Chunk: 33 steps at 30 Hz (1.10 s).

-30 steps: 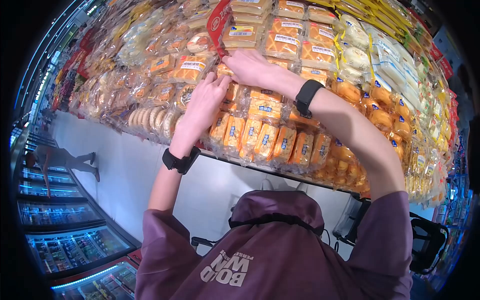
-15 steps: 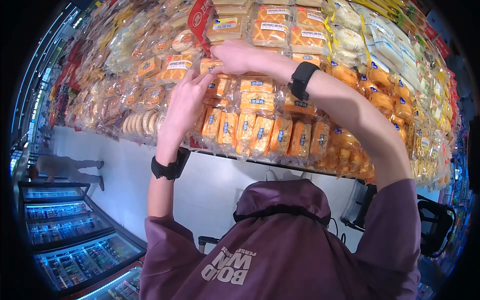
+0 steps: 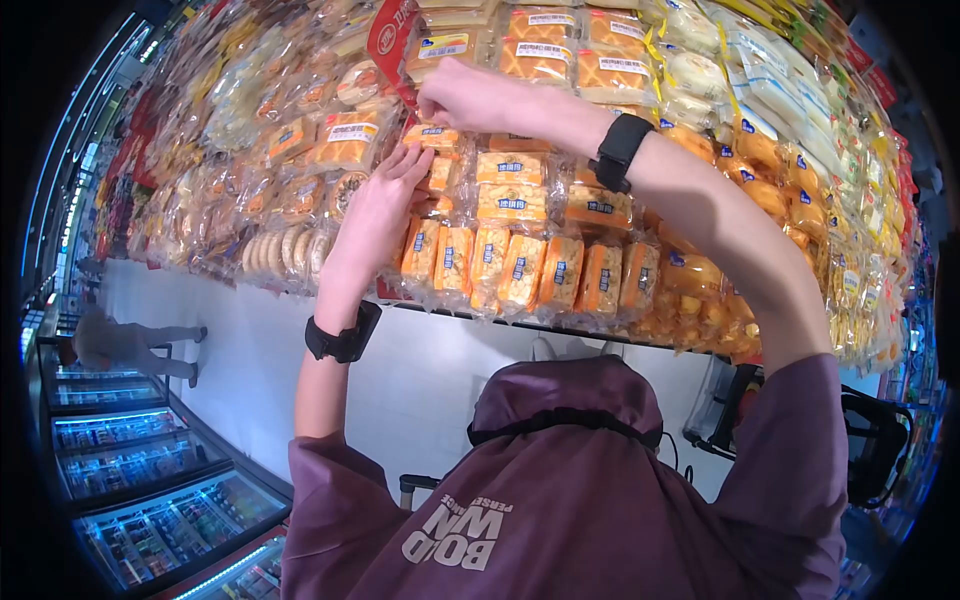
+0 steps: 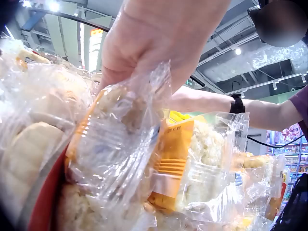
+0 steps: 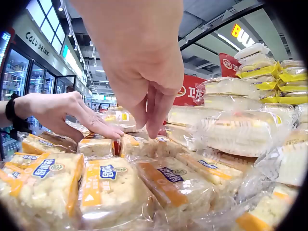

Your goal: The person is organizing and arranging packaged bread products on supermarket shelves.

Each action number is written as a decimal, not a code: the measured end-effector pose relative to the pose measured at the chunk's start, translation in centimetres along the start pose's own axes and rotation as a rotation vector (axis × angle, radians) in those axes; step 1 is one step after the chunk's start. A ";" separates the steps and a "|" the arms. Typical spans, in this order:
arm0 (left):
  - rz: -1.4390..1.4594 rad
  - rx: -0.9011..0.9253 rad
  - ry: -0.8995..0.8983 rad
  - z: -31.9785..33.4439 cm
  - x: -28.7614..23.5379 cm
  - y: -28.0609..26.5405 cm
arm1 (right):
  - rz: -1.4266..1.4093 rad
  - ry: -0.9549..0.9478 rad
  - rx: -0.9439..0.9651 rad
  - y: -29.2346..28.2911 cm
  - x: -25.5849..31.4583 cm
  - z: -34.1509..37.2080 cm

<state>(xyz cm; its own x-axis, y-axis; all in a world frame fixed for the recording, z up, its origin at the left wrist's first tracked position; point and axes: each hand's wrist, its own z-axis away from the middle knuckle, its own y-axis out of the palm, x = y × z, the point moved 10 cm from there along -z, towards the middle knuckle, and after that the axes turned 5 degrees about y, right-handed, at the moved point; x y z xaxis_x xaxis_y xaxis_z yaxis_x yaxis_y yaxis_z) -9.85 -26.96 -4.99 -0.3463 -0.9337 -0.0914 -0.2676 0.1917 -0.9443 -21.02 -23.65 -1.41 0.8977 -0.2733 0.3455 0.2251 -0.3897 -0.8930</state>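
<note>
Orange-and-clear wrapped pastry packs (image 3: pixel 512 203) lie in rows. My left hand (image 3: pixel 375 215) reaches in from the left; in the right wrist view the left hand (image 5: pixel 67 113) has its fingers extended, resting on small packs. In the left wrist view the left hand (image 4: pixel 159 43) is above and behind a crinkled clear pack (image 4: pixel 115 139). Just beyond it is my right hand (image 3: pixel 470 95), bent at the wrist. The right wrist view shows the right hand (image 5: pixel 144 62) pointing down, fingertips close together at a pack's top (image 5: pixel 137 144); whether they pinch its wrapper is unclear.
A red sign strip (image 3: pixel 390 40) stands beside the right hand. Round biscuits (image 3: pixel 280 250) are left of the packs, rolls (image 3: pixel 690 150) to the right. The display's front edge (image 3: pixel 560 328) runs before the torso. A person (image 3: pixel 140 340) is in the aisle at left.
The head view has shifted, so the display sits further left and higher. My right hand has moved up and away from my left, whose fingers lie on the packs below it.
</note>
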 end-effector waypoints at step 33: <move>0.011 0.123 0.087 -1.1 -0.7 -0.9 | 0.079 0.092 0.108 1.4 -2.8 -0.6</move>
<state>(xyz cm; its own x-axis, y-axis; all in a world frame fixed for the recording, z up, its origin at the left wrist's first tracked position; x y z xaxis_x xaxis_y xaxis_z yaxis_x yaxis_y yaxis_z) -10.31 -26.11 -3.77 -0.4267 -0.9009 -0.0791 -0.1533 0.1582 -0.9754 -23.46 -23.94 -3.48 0.8770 -0.3805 0.2934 0.1992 -0.2679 -0.9426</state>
